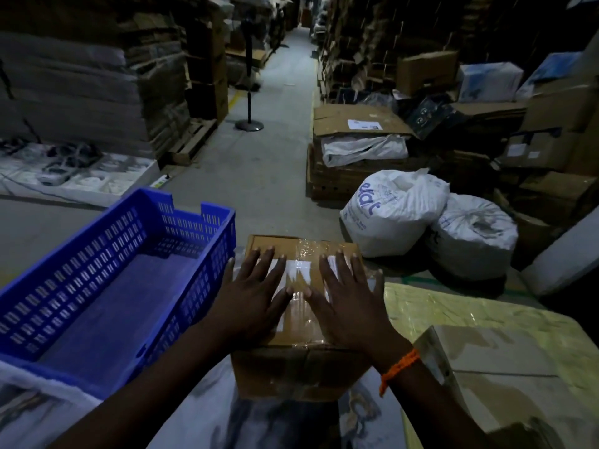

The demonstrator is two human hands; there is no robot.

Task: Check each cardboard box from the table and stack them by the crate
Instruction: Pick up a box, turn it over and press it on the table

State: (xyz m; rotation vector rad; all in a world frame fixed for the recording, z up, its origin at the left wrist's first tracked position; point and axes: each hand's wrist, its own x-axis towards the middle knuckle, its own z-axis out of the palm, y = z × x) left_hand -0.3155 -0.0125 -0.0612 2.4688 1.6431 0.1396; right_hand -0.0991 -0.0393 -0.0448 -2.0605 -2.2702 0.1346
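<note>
Both grips released: left hand (249,303), right hand (350,306) flat atop box (301,371) beside crate (97,244).

A dim warehouse. A long concrete aisle (278,102) runs away between tall stacks of flattened cardboard (155,76) set on wooden pallets (191,140). On the right, loose cartons (424,71) and tied white sacks (392,212) are heaped along the floor. A pedestal fan (249,92) stands in the aisle, and a blue plastic crate (207,286) sits in the foreground.
</note>
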